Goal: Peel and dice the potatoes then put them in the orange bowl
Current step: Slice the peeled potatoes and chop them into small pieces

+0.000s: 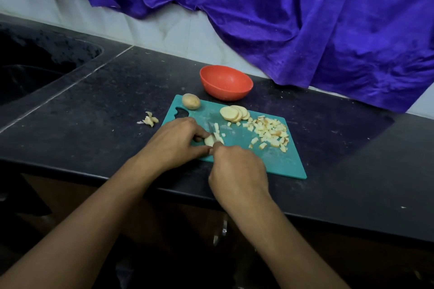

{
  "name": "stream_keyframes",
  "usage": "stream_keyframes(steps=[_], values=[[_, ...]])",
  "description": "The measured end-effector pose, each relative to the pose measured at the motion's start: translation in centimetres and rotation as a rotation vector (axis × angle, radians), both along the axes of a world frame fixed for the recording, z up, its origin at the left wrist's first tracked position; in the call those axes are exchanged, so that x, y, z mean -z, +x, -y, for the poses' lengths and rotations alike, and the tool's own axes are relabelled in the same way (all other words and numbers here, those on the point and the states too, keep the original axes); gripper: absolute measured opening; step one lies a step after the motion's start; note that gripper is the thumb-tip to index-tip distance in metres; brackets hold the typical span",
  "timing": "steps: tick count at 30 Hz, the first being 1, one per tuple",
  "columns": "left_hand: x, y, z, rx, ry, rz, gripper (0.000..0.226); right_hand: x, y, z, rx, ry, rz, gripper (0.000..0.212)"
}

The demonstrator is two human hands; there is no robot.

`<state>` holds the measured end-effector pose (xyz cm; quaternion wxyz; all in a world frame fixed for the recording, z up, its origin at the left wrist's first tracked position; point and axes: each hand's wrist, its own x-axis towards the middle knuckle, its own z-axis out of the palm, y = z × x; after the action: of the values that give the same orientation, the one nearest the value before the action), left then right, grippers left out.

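From the head view, mid-frame: my left hand (180,138) curls its fingertips onto a potato piece (208,141) and pins it to the teal cutting board (277,162). My right hand (237,166) sits just below and right of it, fingers wrapped round the handle of a knife (212,129). The handle itself is buried in the fist; only the blade shows.

What the next cut turns on: the blade runs away from me, up the frame, and its edge meets the piece on the piece's right side, right beside the left fingertips. I judge each stroke must land to the right of those fingertips, so they should creep leftward as the piece shortens.

A few fresh cubes lie by the blade. To the right sits the diced pile (272,134), nearer the right hand. Above the hands is a fanned stack of slices (233,113) not yet diced. At the board's upper left corner rests an unpeeled whole potato (191,101), nearer the left hand.

The orange bowl (225,82) stands past the board's far edge in the upper centre, with no potato visible inside — loading it comes later, I reckon. Peelings (149,120) lie on the dark countertop (94,105), left of the board.
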<state>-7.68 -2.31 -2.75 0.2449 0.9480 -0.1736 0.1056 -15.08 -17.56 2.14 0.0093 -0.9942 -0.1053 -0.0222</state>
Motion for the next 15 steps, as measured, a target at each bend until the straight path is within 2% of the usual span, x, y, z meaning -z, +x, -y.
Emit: stream_keyframes(steps=[2, 4, 9, 13, 15], values=[[0.0, 0.0, 0.0, 0.000, 0.009, 0.007, 0.034, 0.9, -0.5, 0.1, -0.032, -0.026, 0.039, 0.057], [0.0, -0.1, 0.0, 0.002, 0.002, 0.002, 0.035, 1.6, -0.9, 0.4, -0.053, -0.025, 0.058, 0.063], [0.1, -0.3, -0.1, 0.002, -0.004, 0.013, 0.035, 2.4, -0.7, 1.0, -0.058, 0.051, 0.122, 0.058], [0.1, -0.5, -0.1, -0.013, -0.009, 0.022, 0.037, 1.7, -0.7, 1.2, -0.066, 0.049, 0.090, 0.054], [0.0, -0.6, -0.1, -0.011, -0.010, 0.021, 0.036, 0.5, -0.2, 1.1, -0.067, 0.032, 0.039, 0.046]])
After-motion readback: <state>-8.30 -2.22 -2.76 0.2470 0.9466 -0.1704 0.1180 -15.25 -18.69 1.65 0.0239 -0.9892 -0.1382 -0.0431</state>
